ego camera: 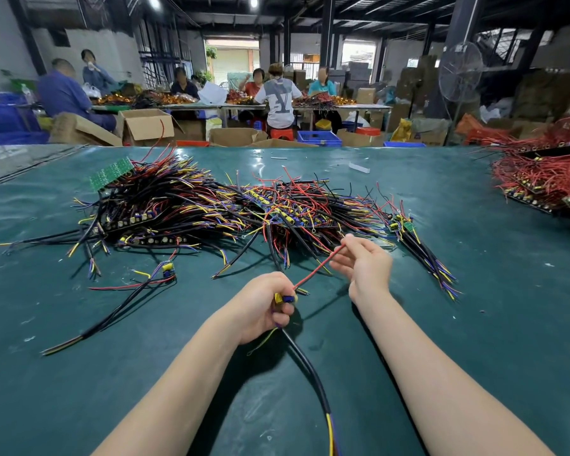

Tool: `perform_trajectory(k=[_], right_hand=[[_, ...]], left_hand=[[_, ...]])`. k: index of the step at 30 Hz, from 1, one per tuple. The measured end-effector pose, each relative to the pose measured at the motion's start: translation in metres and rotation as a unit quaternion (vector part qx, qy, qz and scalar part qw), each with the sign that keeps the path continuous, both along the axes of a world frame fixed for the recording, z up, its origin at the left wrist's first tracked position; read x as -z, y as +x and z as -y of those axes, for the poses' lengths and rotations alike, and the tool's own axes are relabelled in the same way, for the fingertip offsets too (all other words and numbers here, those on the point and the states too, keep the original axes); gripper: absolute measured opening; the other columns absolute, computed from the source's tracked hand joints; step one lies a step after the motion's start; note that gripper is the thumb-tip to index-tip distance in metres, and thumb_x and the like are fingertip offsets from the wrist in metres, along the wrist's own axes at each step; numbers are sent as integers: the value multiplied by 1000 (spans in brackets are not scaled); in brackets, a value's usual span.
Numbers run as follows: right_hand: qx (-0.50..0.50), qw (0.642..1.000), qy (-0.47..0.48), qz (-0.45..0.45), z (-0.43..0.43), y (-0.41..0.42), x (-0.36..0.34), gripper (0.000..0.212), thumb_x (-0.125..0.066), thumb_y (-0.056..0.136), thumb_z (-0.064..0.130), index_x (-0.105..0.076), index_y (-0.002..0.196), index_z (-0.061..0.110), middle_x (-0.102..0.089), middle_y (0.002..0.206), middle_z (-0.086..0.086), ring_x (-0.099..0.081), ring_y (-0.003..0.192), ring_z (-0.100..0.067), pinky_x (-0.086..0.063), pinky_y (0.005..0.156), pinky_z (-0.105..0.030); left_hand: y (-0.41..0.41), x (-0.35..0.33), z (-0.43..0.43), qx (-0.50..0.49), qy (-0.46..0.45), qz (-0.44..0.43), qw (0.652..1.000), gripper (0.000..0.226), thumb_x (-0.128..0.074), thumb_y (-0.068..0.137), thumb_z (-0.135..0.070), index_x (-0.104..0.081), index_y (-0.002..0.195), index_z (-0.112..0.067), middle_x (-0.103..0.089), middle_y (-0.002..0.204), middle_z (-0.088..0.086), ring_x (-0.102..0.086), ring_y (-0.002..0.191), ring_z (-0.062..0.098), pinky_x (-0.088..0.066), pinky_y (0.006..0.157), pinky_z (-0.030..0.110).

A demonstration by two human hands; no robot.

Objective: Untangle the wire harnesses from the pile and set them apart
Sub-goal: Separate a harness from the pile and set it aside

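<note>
A big tangled pile of wire harnesses (211, 205) with black, red, yellow and blue leads and small circuit boards lies across the middle of the green table (474, 307). My left hand (264, 304) is closed around one harness at its small board with yellow and blue parts (285, 298). Its black cable (310, 366) trails toward me. My right hand (364, 266) pinches that harness's red wire (320, 266), stretched taut between both hands. One separate harness (129, 297) lies at the left, and a small bundle (422, 248) lies at the right.
A second heap of red-wired boards (540, 179) sits at the table's right edge. A green circuit panel (111, 176) leans on the pile's left end. Behind the table are cardboard boxes (148, 126), blue crates (318, 138), a standing fan (459, 74) and seated people at other benches.
</note>
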State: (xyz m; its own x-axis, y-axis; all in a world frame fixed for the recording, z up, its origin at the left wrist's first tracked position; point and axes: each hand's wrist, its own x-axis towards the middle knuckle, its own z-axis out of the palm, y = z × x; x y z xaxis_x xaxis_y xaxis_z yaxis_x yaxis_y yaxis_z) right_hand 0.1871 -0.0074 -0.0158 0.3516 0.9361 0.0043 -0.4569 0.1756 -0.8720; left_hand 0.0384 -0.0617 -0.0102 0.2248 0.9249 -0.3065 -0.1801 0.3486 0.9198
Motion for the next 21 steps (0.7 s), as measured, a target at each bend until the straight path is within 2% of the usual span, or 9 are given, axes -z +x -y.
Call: perform_trajectory(k=[6, 9, 11, 15, 18, 21], right_hand=[[7, 1000, 5, -30, 0, 4, 0, 28, -48, 94, 8, -55, 67, 7, -59, 41, 1, -55, 36, -6, -46, 37, -16], [-7, 999, 5, -46, 2, 0, -2, 27, -48, 96, 21, -57, 74, 9, -62, 51, 0, -59, 44, -9, -50, 42, -18], [-38, 999, -28, -9, 7, -8, -4, 28, -49, 95, 26, -59, 75, 9, -60, 59, -4, -58, 48, -11, -49, 42, -18], [-159, 975, -19, 154, 24, -35, -2, 27, -55, 91, 18, -59, 66, 8, -53, 56, -3, -51, 37, -3, -38, 35, -14], [-223, 955, 25, 195, 33, -50, 1, 24, -57, 88, 6, -58, 64, 8, -50, 51, 0, -48, 37, -3, -33, 37, -13], [-228, 953, 31, 197, 35, -52, 3, 22, -56, 88, 2, -60, 68, 9, -52, 43, 8, -48, 38, 0, -33, 38, -11]], left_hand=[[5, 0, 1, -11, 23, -35, 999, 29, -32, 85, 10, -37, 66, -11, -34, 60, 4, -30, 33, 5, -18, 32, 12], [4, 1, 0, -70, 39, -1, 997, 27, -34, 87, 11, -42, 70, -9, -40, 62, 6, -36, 36, 6, -23, 32, 13], [3, 0, -1, -112, 42, 39, 992, 25, -36, 89, 11, -45, 73, -6, -42, 63, 7, -40, 36, 7, -26, 32, 13], [2, 0, -2, -139, 45, 69, 987, 18, -41, 93, 4, -49, 80, -4, -49, 67, 7, -50, 37, 4, -36, 35, 13], [0, 1, -2, -161, 53, 75, 983, 18, -44, 92, 1, -52, 77, -4, -56, 62, 5, -53, 38, 2, -39, 37, 13], [-2, 0, -2, -170, 50, 74, 981, 17, -49, 90, 1, -56, 76, -4, -59, 60, 4, -56, 41, 4, -42, 38, 13]])
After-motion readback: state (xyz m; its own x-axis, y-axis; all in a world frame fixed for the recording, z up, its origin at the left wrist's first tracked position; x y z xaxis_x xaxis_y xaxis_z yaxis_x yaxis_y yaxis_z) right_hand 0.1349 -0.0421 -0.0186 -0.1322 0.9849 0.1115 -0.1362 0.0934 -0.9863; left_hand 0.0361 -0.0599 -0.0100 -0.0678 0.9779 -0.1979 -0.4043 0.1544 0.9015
